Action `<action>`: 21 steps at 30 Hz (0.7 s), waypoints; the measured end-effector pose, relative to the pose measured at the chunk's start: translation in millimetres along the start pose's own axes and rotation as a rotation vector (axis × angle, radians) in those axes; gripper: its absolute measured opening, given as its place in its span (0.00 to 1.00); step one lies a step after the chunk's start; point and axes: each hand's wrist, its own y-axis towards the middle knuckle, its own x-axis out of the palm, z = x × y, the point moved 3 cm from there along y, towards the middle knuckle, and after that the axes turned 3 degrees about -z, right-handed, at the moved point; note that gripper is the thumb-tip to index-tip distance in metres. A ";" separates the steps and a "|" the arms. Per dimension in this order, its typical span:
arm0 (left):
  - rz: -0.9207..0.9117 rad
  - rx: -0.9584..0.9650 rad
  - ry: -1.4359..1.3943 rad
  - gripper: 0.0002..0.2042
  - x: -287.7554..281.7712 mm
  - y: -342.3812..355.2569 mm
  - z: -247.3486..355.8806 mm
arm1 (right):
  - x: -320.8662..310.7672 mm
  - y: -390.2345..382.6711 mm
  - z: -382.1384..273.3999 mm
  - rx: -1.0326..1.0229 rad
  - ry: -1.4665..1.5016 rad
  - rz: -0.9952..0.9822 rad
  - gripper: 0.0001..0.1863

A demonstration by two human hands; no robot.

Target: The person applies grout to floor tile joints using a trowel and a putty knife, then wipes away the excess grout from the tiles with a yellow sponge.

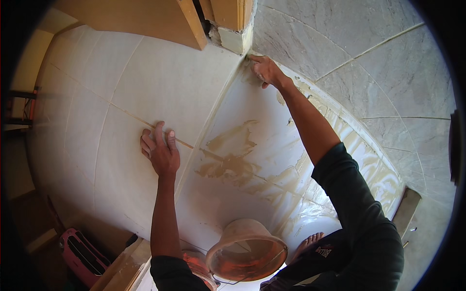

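My left hand point(164, 153) rests on the pale floor tile point(165, 77), fingers apart and partly bent, beside a narrow tan joint line. Out in front, my right hand point(265, 72) reaches to the far corner of the wet white tiles point(233, 104). Its fingers are bent together and their tips touch the joint at the foot of the door frame point(237, 39). Whether something small sits in them is hidden. Beige grout point(228, 165) lies smeared in patches and streaks across the white tiles, thickest toward the right.
An orange-brown bucket point(246, 250) with a wire handle stands close in front of me, near my bare foot point(310, 240). Grey veined tiles point(388, 72) lie beyond a raised edge on the right. A wooden door point(141, 19) stands at the back, and a pink-and-black object point(85, 257) at lower left.
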 end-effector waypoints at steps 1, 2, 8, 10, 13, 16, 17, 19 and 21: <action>0.014 0.001 0.001 0.32 -1.0 0.7 -1.0 | 2.8 -3.1 -1.0 -0.003 0.001 -0.003 0.34; 0.017 -0.002 0.003 0.32 -1.5 1.5 -2.2 | 4.6 -6.4 -2.6 -0.032 0.085 0.015 0.35; -0.025 0.053 0.094 0.31 2.8 2.9 -4.8 | 29.0 -28.7 -8.0 -0.011 0.366 0.084 0.36; -0.051 0.024 0.052 0.31 1.6 3.3 -2.7 | 38.1 -28.2 -9.1 -0.012 0.427 0.091 0.36; -0.010 0.043 0.020 0.31 2.6 2.4 -3.0 | 50.9 -21.2 -9.9 -0.004 0.824 0.036 0.39; -0.055 0.044 0.021 0.32 5.5 4.2 -7.7 | 66.1 -19.8 -16.6 0.038 1.041 0.025 0.41; -0.054 0.045 0.017 0.32 4.4 3.7 -5.1 | 69.0 -22.2 -18.6 0.028 1.042 0.066 0.42; -0.086 -0.005 0.058 0.32 -0.3 1.4 -0.6 | 75.7 -24.9 -25.0 0.026 0.961 0.139 0.40; -0.095 -0.013 0.038 0.33 -3.7 2.8 1.0 | 76.7 -27.1 -32.7 0.022 0.829 0.148 0.38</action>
